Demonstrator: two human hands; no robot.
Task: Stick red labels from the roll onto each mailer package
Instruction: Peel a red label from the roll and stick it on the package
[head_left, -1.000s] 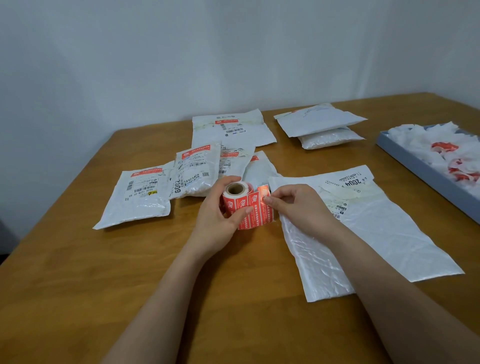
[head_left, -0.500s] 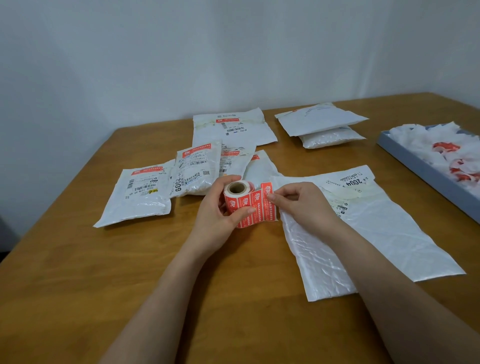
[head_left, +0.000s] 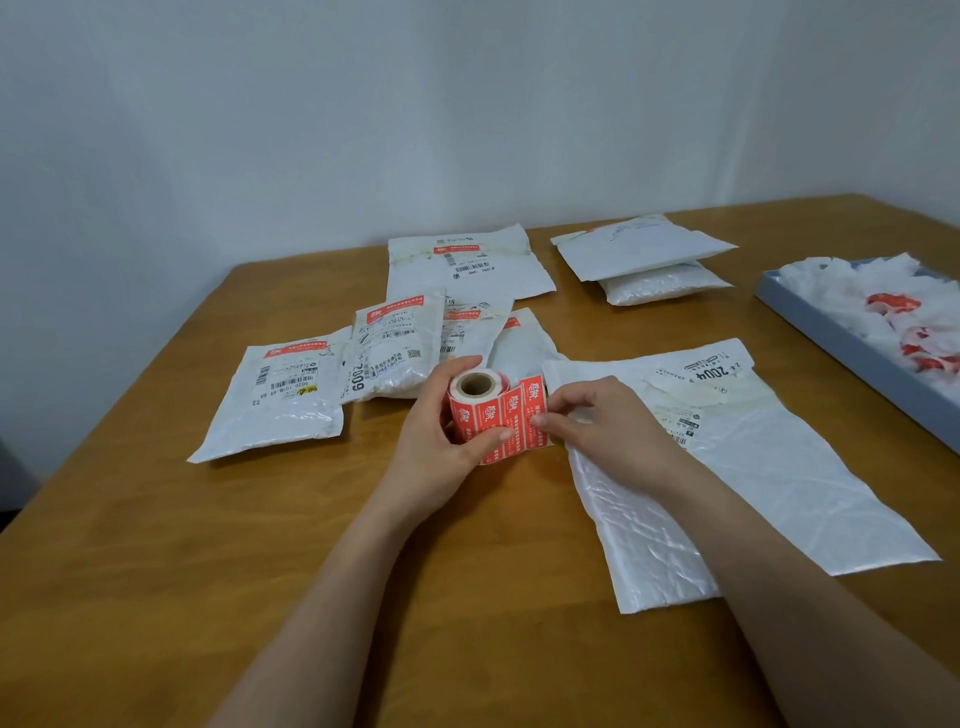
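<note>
a shallow grey tray (head_left: 852, 358) at the right holds crumpled white paper and red scraps. the left hand (head_left: 441, 447) wraps the cardboard-cored roll (head_left: 480, 410) of glossy red labels; the right hand (head_left: 597, 421) pinches the strip's loose end beside a crinkly white mailer (head_left: 753, 499) on the wooden table (head_left: 156, 545).

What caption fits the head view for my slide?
Left hand grips the red label roll while right hand peels a label beside the large mailer.
</note>
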